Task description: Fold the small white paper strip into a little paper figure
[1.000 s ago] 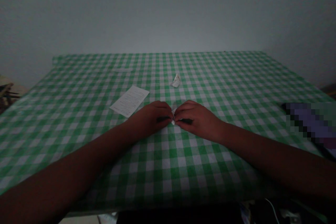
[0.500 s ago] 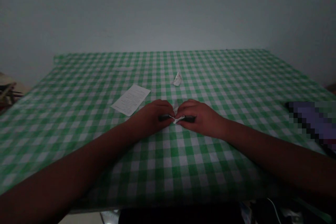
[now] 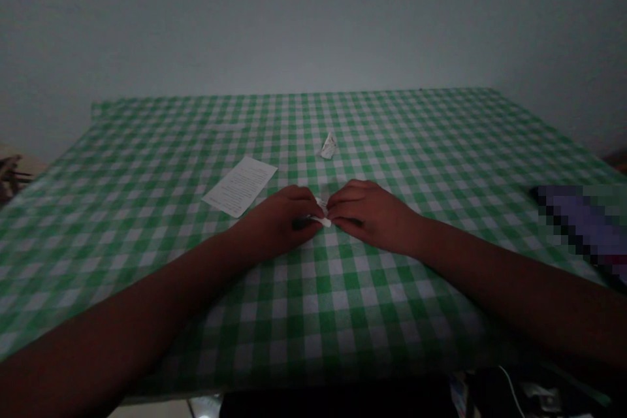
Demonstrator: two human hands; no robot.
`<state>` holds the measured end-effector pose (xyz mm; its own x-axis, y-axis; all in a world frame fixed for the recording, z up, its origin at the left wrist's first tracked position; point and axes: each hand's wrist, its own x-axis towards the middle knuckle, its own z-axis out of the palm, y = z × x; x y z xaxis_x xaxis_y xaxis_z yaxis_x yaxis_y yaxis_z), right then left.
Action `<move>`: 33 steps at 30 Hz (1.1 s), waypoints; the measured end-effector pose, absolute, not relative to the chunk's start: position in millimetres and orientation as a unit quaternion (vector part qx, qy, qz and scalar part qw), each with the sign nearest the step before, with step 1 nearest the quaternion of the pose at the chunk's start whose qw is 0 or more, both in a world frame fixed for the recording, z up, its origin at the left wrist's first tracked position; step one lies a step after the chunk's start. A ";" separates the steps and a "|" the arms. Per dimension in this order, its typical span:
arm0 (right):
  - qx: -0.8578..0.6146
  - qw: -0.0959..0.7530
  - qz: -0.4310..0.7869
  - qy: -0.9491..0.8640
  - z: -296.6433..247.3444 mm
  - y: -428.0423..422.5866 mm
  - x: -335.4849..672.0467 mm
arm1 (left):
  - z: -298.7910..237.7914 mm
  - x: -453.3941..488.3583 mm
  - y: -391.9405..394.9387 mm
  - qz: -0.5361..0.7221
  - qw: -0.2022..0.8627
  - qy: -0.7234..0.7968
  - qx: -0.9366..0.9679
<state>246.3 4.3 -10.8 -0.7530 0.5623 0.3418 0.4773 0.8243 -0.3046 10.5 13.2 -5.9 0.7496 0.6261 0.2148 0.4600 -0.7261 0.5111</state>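
Note:
My left hand (image 3: 281, 222) and my right hand (image 3: 375, 217) meet over the near middle of the table. Both are closed, fingertips pinching a small white piece of paper (image 3: 326, 223) between them. Most of the paper is hidden by the fingers; a bit shows at the front and another behind the fingertips. Beyond the left hand lies a flat white sheet with printed text (image 3: 241, 187). Farther off, straight ahead, is a small crumpled piece of white paper (image 3: 328, 145).
A green and white checked cloth (image 3: 318, 313) covers the table. At the right edge lies a dark-rimmed flat object (image 3: 582, 222), its surface blurred by pixels. A grey wall (image 3: 313, 19) rises behind the table.
The fingers of my right hand have drawn closer together, and the dark gap in that hand no longer shows. The paper between the hands has shifted slightly. The view has tilted a little.

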 end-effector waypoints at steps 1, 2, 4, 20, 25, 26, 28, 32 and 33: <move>-0.277 0.213 0.100 -0.932 -11.2 5.1 246.9 | -6.4 10.4 13.0 0.190 0.217 0.299 0.910; -0.274 0.215 0.104 -0.932 -11.5 5.8 247.4 | -6.8 10.5 12.8 0.188 0.217 0.300 0.910; -0.269 0.223 0.120 -0.929 -11.9 6.6 247.8 | -7.0 11.0 12.5 0.184 0.217 0.302 0.910; -0.250 0.263 0.200 -0.910 -13.9 8.8 246.3 | -5.1 12.1 10.1 0.163 0.196 0.315 0.914; -0.255 0.261 0.198 -0.910 -13.1 9.2 245.3 | -3.2 14.5 8.4 0.150 0.188 0.321 0.916; -0.254 0.263 0.196 -0.910 -13.2 9.3 245.2 | -3.4 14.5 8.2 0.149 0.187 0.320 0.917; -0.255 0.265 0.192 -0.910 -13.7 9.4 244.9 | -4.1 14.2 8.2 0.147 0.181 0.316 0.920; -0.258 0.264 0.191 -0.910 -14.4 9.5 243.7 | -3.5 14.4 7.5 0.136 0.165 0.313 0.925; -0.260 0.263 0.191 -0.909 -14.4 9.5 243.5 | -2.7 15.0 6.8 0.130 0.160 0.314 0.927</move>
<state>243.5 9.5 -14.4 -0.7266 0.5735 0.3783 0.3726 0.7916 -0.4843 15.0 6.8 -2.7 0.7685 0.6242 0.1405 0.5407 -0.7510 0.3790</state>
